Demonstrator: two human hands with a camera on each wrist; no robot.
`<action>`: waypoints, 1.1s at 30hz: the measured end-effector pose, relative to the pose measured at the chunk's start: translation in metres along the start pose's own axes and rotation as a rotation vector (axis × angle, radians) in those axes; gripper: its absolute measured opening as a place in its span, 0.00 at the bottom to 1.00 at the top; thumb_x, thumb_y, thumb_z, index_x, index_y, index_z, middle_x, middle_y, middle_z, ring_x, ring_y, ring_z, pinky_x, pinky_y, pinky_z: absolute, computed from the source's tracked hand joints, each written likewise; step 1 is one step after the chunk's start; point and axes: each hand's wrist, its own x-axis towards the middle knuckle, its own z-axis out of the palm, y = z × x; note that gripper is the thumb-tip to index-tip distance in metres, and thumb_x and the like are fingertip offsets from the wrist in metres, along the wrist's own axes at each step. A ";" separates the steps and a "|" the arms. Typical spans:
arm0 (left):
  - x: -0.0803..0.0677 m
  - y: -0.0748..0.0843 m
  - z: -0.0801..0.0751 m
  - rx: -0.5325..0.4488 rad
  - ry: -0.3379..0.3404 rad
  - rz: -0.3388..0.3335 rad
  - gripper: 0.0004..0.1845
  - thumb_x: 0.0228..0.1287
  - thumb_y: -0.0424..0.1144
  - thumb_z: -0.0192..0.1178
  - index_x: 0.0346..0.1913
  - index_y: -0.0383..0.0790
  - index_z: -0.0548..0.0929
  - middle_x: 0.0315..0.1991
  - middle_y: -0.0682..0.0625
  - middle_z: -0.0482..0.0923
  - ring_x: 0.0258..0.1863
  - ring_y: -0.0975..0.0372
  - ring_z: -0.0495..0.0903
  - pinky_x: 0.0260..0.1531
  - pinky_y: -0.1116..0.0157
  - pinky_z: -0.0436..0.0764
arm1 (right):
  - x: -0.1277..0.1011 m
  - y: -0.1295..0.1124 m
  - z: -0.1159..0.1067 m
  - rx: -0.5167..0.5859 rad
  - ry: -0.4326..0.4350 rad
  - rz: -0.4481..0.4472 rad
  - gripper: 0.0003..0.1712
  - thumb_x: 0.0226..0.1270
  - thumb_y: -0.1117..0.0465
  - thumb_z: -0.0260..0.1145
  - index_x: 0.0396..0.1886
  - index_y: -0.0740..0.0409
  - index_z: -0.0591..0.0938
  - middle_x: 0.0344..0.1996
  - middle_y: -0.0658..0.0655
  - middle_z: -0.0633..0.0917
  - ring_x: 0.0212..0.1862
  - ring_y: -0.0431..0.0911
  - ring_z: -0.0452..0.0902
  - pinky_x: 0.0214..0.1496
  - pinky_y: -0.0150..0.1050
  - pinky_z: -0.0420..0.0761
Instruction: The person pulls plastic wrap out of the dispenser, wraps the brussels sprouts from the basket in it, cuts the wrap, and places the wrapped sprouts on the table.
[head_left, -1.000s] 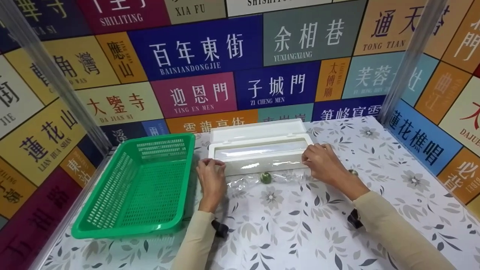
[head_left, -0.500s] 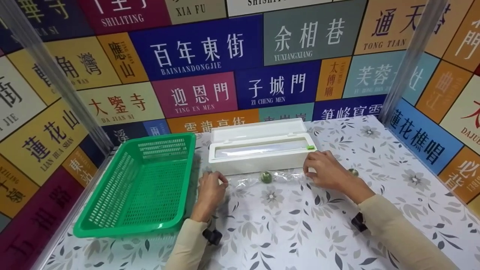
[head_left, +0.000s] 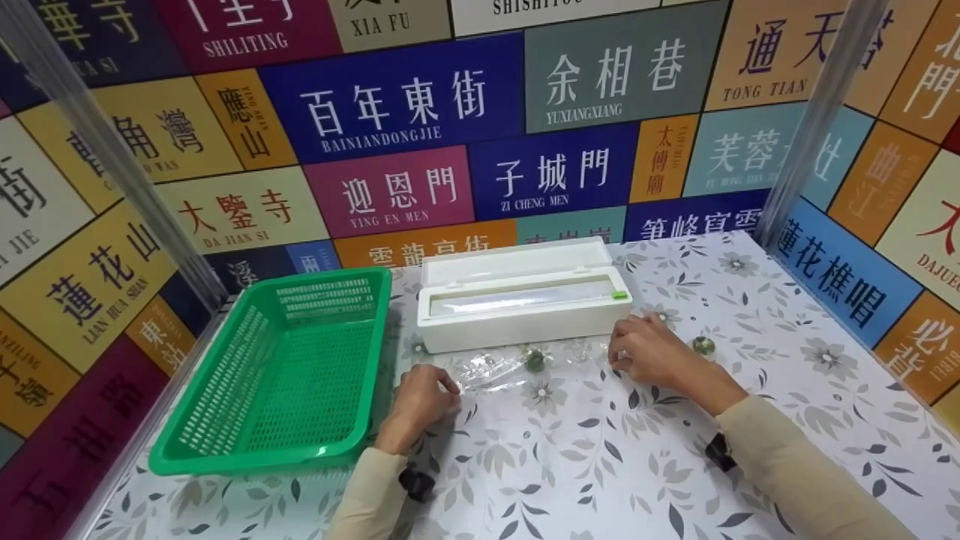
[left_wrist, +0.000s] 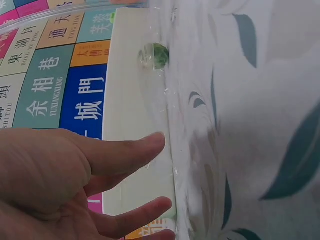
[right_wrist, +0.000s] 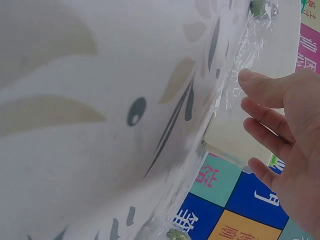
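Clear cling film lies flat on the floral tablecloth, long axis running 9 to 3 o'clock, just before the white dispenser box. Left hand and right hand rest relaxed at its two ends, fingers touching the film, gripping nothing.

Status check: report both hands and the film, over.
Left hand and right hand open at the ends of the clear plastic film. Small green bead on the film. White dispenser box just behind.
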 end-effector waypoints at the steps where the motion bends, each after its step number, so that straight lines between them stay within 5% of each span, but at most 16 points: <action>1: 0.000 -0.001 0.000 -0.013 -0.007 -0.001 0.01 0.52 0.31 0.71 0.29 0.40 0.90 0.38 0.42 0.88 0.37 0.52 0.83 0.35 0.57 0.82 | -0.001 0.000 0.000 -0.001 0.003 0.003 0.01 0.56 0.61 0.75 0.28 0.51 0.89 0.33 0.50 0.82 0.41 0.48 0.75 0.49 0.47 0.67; 8: -0.006 0.001 -0.006 -0.097 0.063 0.069 0.08 0.65 0.36 0.63 0.37 0.36 0.90 0.41 0.42 0.89 0.44 0.50 0.86 0.45 0.52 0.83 | -0.007 0.001 -0.007 0.099 0.112 0.039 0.10 0.66 0.56 0.68 0.31 0.56 0.91 0.33 0.53 0.86 0.43 0.52 0.80 0.52 0.53 0.71; 13: -0.005 0.024 -0.007 -0.125 0.089 0.194 0.08 0.67 0.34 0.62 0.40 0.35 0.90 0.41 0.42 0.89 0.45 0.49 0.86 0.47 0.50 0.84 | 0.002 -0.008 -0.010 0.180 0.343 0.034 0.07 0.62 0.60 0.70 0.29 0.56 0.91 0.30 0.52 0.87 0.38 0.49 0.81 0.44 0.48 0.74; 16: 0.001 0.043 0.001 -0.107 0.045 0.280 0.09 0.68 0.33 0.62 0.42 0.35 0.90 0.42 0.42 0.89 0.45 0.50 0.87 0.47 0.52 0.85 | 0.016 -0.023 -0.009 0.200 0.392 -0.020 0.03 0.60 0.63 0.72 0.31 0.56 0.91 0.30 0.52 0.88 0.36 0.48 0.82 0.44 0.47 0.77; 22: 0.023 0.061 0.026 -0.038 -0.074 0.338 0.12 0.70 0.37 0.62 0.49 0.36 0.89 0.47 0.43 0.88 0.42 0.57 0.87 0.39 0.63 0.83 | 0.038 -0.054 0.005 0.198 0.231 -0.062 0.08 0.61 0.62 0.73 0.41 0.54 0.90 0.38 0.52 0.88 0.43 0.49 0.83 0.48 0.49 0.78; 26: 0.036 0.058 0.035 0.008 -0.113 0.344 0.12 0.70 0.36 0.62 0.52 0.39 0.88 0.48 0.45 0.88 0.31 0.62 0.80 0.31 0.68 0.75 | 0.047 -0.063 0.016 0.208 0.158 -0.032 0.14 0.60 0.62 0.74 0.46 0.55 0.89 0.42 0.54 0.87 0.48 0.51 0.82 0.51 0.51 0.77; 33: 0.049 0.055 0.043 0.046 -0.138 0.358 0.12 0.71 0.41 0.61 0.53 0.47 0.88 0.47 0.45 0.89 0.26 0.62 0.75 0.25 0.69 0.71 | 0.056 -0.062 0.027 0.178 0.023 0.024 0.20 0.59 0.60 0.75 0.52 0.53 0.87 0.45 0.54 0.86 0.51 0.52 0.80 0.56 0.50 0.74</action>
